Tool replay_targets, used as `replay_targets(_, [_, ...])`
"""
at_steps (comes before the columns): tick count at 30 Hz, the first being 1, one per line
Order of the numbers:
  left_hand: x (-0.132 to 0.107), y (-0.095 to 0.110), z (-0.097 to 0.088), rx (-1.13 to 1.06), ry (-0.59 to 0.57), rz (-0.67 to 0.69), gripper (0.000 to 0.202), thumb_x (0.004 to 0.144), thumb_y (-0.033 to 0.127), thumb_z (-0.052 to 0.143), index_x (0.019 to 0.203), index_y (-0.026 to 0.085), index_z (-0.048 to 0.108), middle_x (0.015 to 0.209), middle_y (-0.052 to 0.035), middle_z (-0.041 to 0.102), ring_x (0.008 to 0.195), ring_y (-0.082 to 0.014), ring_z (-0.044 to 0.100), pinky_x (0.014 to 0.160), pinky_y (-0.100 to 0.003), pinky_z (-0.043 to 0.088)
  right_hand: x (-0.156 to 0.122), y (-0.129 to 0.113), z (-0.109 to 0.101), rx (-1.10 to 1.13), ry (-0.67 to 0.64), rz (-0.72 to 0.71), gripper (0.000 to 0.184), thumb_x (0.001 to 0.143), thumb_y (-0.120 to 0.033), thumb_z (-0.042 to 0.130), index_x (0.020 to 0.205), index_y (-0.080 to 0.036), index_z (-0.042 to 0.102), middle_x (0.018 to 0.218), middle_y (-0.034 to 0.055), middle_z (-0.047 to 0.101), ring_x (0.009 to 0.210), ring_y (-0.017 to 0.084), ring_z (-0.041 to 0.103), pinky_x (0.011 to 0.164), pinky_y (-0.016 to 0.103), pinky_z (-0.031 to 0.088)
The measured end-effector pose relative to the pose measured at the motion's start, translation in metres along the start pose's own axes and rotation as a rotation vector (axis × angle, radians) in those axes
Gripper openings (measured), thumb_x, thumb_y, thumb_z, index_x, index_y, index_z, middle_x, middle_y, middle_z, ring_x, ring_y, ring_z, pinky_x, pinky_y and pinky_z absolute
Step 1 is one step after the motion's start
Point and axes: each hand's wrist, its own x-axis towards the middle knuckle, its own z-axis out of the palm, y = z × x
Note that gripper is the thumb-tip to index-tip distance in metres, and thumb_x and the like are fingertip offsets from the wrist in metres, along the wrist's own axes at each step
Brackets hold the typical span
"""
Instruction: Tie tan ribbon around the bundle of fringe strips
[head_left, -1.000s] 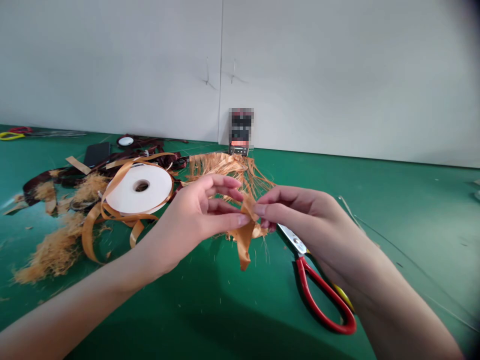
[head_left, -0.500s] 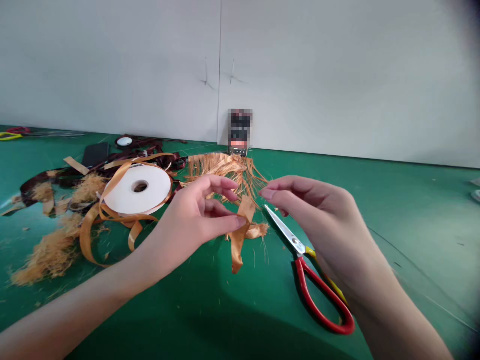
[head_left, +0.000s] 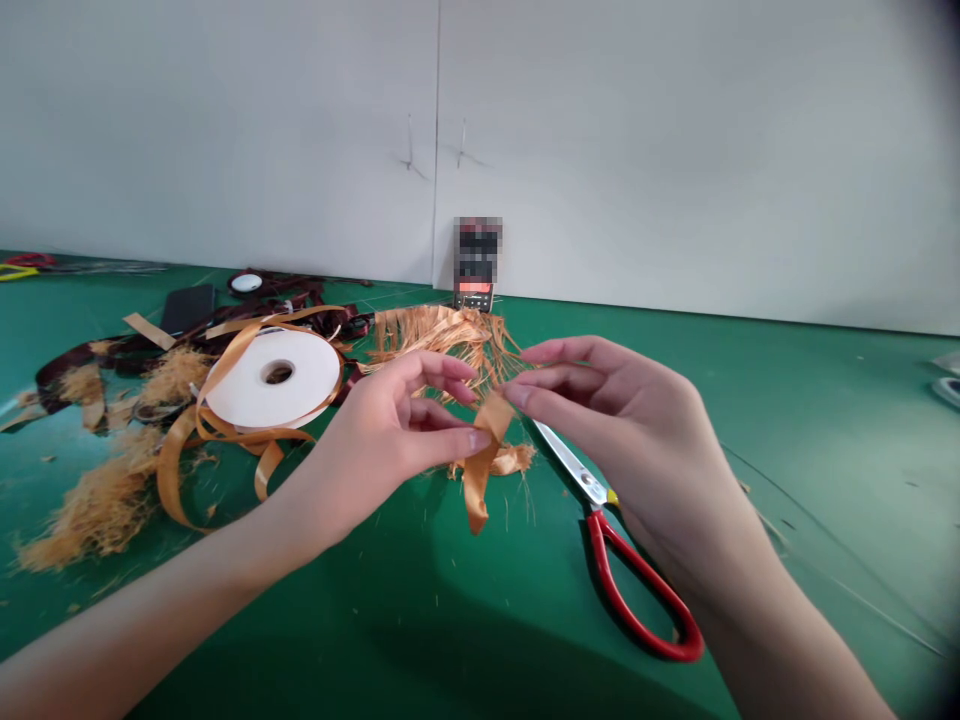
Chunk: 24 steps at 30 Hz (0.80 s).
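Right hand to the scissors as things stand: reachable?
Probably yes. The scissors lie flat on the green mat just beneath the right hand, nothing on top. Its fingertips are at the ribbon strip the left hand pinches, so it would have to leave that first.

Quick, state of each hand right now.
Left hand: closed, pinching the orange ribbon strip.
Right hand: fingertips touch the strip's top end; whether it grips cannot be told.
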Motion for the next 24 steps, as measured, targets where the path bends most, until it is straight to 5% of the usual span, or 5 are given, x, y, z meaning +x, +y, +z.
replay_targets(7, [0.0024,0.0001,0.0025,0.012,-0.004,-0.039,0.042,0.069,0.026,0.082,0.105,0.023,0.059,0.095,0.0032,0.064,0.079,-0.0104,0.066,0.071,-0.022,0.055,0.0009,0.0006,-0.0019,-0.019,0.095,-0.038,0.02,0.071,-0.026,0.078,0.086,-0.019,0.066,0.074,0.0004,0.076,0.072,0.013,0.072,0.065,0.019,0.057])
replay_targets(14, [0.0015,0.0026,0.0035,0.014,-0.028,-0.043,0.036,0.072,0.02,0.079,0.103,0.022,0.06,0.09,0.0037,0.066,0.078,-0.0097,0.066,0.071,-0.02,0.055,0.0011,-0.001,0.0007,-0.062,-0.033,0.058,0.021,0.071,-0.025,0.075,0.089,-0.021,0.064,0.073,0.0002,0.076,0.069,0.015,0.071,0.059,0.024,0.054])
replay_targets(24, [0.0006,-0.0006,0.0009,0.028,0.004,0.0,0.038,0.072,0.022,0.08,0.104,0.022,0.06,0.092,0.0038,0.065,0.079,-0.0091,0.063,0.072,-0.02,0.054,-0.0001,0.0003,0.0029,-0.052,0.085,0.0,0.022,0.074,-0.027,0.074,0.091,-0.018,0.063,0.07,-0.0007,0.074,0.072,0.012,0.07,0.067,0.021,0.054])
